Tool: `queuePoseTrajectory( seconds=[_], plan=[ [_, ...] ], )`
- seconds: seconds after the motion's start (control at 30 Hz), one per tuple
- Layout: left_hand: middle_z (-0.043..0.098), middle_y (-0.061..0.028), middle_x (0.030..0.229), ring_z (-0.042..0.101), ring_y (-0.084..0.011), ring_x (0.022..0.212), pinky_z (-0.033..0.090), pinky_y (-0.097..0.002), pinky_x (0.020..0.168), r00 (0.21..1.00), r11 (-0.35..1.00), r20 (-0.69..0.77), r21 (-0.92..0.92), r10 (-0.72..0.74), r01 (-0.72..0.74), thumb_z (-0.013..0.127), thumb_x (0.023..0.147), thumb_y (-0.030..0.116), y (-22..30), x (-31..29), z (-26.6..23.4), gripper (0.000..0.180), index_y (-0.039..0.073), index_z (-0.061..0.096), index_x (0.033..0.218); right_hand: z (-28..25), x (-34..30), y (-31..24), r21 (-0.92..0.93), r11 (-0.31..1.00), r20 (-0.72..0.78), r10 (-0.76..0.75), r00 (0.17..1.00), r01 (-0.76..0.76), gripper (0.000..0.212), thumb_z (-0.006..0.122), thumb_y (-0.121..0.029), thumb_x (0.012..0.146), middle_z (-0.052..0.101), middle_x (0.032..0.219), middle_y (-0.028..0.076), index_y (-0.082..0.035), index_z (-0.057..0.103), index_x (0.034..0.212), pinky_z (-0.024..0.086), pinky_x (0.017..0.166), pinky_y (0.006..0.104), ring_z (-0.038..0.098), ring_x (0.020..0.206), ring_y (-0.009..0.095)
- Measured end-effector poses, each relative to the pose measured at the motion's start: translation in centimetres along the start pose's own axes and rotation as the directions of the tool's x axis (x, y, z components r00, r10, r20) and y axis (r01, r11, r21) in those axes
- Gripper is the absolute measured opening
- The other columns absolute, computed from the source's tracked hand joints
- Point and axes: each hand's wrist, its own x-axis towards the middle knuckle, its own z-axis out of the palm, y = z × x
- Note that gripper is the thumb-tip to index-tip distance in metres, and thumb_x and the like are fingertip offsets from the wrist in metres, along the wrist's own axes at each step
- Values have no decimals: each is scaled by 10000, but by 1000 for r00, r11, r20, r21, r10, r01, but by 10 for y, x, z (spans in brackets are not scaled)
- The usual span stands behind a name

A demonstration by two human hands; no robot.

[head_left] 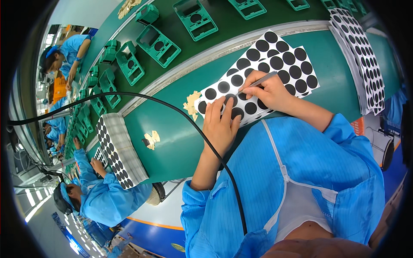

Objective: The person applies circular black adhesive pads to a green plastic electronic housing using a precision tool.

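Note:
A white sheet with rows of black round pads (236,80) lies on the green worktable before me, over another such sheet (270,37). My left hand (219,129) lies on its near left part, fingers stretched out and pressing lightly near a pad. In my right hand (270,92) is a pair of metal tweezers (263,79), pinched between thumb and fingers. Their tips point down and left to a pad close to my left fingertips. Whether the tips touch that pad, I cannot tell.
Cream paper scraps (192,104) lie left of the sheets. Stacks of dotted sheets stand at left (124,150) and right (359,60). Beyond a metal rail, green plastic housings (158,45) line a conveyor. A black cable (185,112) crosses the view. Co-workers (105,198) sit at left.

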Motion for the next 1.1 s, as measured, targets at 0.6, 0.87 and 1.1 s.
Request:
queuePoseTrajectory(
  seconds=[0.6, 0.87, 1.1],
  plan=[
    [497, -194, 1259, 474, -372, 1154, 382, -431, 987, 979, 962, -87, -217, -186, 164, 765, 741, 189, 3, -3, 7, 581, -10, 504, 1221, -4, 1, -9, 189, 981, -46, -24, 999, 33, 51, 608, -36, 880, 621, 828, 69, 14, 608, 883, 495, 605, 221, 637, 690, 109],
    [517, -198, 1232, 505, -408, 1117, 385, -510, 1009, 996, 995, -52, -59, -79, 76, 764, 740, 216, 1, -2, 5, 494, 69, 591, 1178, 1, 4, -1, -179, 984, -3, -17, 1000, 16, 66, 648, -66, 849, 638, 774, 62, -8, 615, 848, 472, 562, 238, 636, 637, 126],
    [527, -193, 1209, 515, -401, 1104, 402, -502, 997, 996, 995, -76, -87, -56, 49, 753, 753, 208, -2, -1, 6, 481, 70, 592, 1185, -1, 1, -2, -114, 993, -8, 33, 999, -34, 47, 616, -49, 862, 641, 803, 70, -5, 610, 847, 485, 584, 254, 650, 662, 130]
  ],
)
